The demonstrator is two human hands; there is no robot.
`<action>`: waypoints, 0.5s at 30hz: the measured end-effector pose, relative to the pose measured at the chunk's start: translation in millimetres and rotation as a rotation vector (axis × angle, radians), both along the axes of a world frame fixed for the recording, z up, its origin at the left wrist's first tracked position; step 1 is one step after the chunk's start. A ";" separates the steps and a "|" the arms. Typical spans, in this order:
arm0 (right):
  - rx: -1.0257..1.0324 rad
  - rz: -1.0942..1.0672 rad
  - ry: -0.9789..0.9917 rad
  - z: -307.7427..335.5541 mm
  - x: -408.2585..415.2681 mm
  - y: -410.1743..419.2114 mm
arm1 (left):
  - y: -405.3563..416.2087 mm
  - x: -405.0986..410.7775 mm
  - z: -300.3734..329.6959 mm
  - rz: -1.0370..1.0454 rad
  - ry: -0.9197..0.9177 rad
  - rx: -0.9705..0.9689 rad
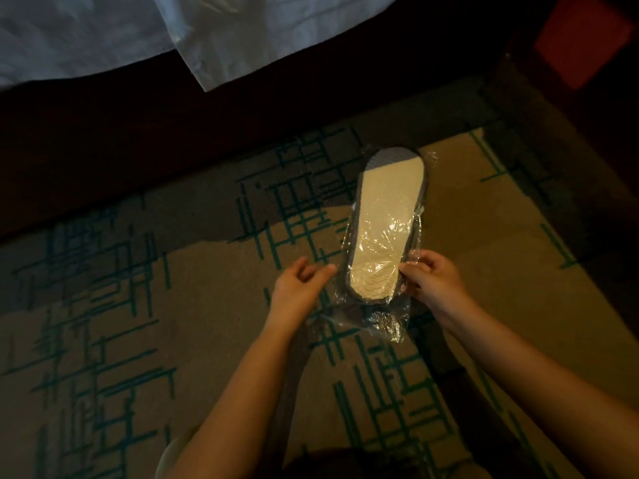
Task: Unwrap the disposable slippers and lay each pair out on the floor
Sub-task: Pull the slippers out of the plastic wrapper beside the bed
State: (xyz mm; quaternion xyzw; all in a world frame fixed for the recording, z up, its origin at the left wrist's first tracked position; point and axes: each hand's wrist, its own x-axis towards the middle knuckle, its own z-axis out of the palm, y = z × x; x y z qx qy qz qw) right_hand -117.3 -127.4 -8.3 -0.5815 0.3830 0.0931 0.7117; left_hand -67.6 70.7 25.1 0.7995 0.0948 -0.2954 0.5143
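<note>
wrapped slippers [383,229] lie on the carpet [138,288] in front of the person, sole side up, still inside the clear plastic wrap [377,326], near the dark base of the bed [173,108]. right hand [430,276] pinches the wrap at the right edge of the near end, fingers curled onto it. left hand [299,283] is loosely spread, fingers apart, just beside the left edge and holding nothing (can't tell if a fingertip touches the film).

risks: wrap is thin and slack, so a one-sided pull likely drags the whole pack across the carpet instead of opening it. film may stretch or tear in strips and stay stuck around the pair. if the open end is the far one, tugging here does nothing; can't tell which end opens. light is dim, seam hard to see.

orientation: long axis runs away from the person, tilted slightly right at the far end. which end is the toe isn't clear. loose wrap bunches at the near end.
</note>
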 end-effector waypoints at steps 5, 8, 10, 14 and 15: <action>0.052 0.163 -0.006 11.6 0.0 3.2 | -13.4 5.3 -6.3 -0.118 0.351 -0.034; -0.301 0.112 -0.027 22.5 -1.1 5.3 | -10.5 -5.3 -20.2 0.169 0.488 -0.295; -0.562 0.092 -0.237 38.7 -6.7 12.5 | -7.4 -12.9 -30.3 0.367 0.504 -0.441; -0.376 0.313 -0.292 47.7 -18.0 40.3 | -8.1 -25.0 -35.1 0.696 0.504 -0.686; -0.299 0.326 -0.228 43.0 -19.5 46.0 | -8.2 -25.7 -34.6 0.746 0.503 -0.729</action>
